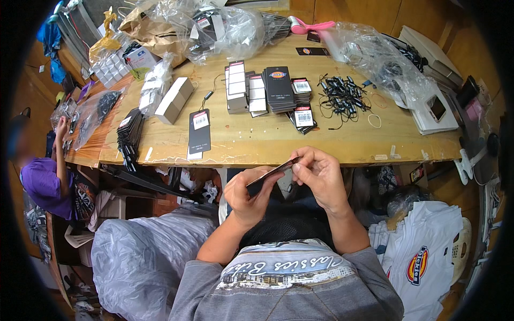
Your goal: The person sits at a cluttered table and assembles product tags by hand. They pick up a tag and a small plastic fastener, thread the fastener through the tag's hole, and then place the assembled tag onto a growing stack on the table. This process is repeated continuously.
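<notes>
Above my lap, just off the table's front edge, my left hand (247,199) grips a dark hang tag (263,182) along its length, tilted up to the right. My right hand (322,177) pinches with thumb and forefinger at the tag's upper end; whether a cord is also between those fingers is too small to see. On the table ahead lie a stack of black hang tags (279,88), piles of white label cards (236,85), and a heap of black tag cords (342,97). One grey tag with a corded loop (199,134) lies to the left.
A fan of strung tags (128,134) hangs over the table's front edge at left. Clear plastic bags (227,35) crowd the back. A phone (437,108) rests on a white stack at right. White shirts (423,257) are piled beside me; a person in purple (47,184) sits left.
</notes>
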### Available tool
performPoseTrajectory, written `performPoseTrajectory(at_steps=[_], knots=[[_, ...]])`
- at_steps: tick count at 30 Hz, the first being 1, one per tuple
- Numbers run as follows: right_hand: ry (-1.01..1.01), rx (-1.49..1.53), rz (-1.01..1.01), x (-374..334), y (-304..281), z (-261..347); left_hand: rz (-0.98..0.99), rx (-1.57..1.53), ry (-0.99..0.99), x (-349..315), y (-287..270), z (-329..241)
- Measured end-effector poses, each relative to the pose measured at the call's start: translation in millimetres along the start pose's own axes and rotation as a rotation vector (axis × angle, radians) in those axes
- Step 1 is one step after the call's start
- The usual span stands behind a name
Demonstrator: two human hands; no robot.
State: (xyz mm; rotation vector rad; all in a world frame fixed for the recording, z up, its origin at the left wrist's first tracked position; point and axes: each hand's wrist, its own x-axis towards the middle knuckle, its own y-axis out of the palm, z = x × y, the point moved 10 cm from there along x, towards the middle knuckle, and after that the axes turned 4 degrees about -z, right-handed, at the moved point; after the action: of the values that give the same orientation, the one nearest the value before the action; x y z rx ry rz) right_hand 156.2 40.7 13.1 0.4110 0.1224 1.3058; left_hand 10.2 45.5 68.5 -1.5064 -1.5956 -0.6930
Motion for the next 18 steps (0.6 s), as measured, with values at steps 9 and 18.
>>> performPoseTrajectory(at_steps=[9,18], knots=[[-0.04,-0.04,0.026,1,7,-1,0.098,0.071,0.074,4,2,-8],[-0.269,-0.269,-0.071,-2,-1,21,0.255,-0.165,-0.322,-4,20,21]])
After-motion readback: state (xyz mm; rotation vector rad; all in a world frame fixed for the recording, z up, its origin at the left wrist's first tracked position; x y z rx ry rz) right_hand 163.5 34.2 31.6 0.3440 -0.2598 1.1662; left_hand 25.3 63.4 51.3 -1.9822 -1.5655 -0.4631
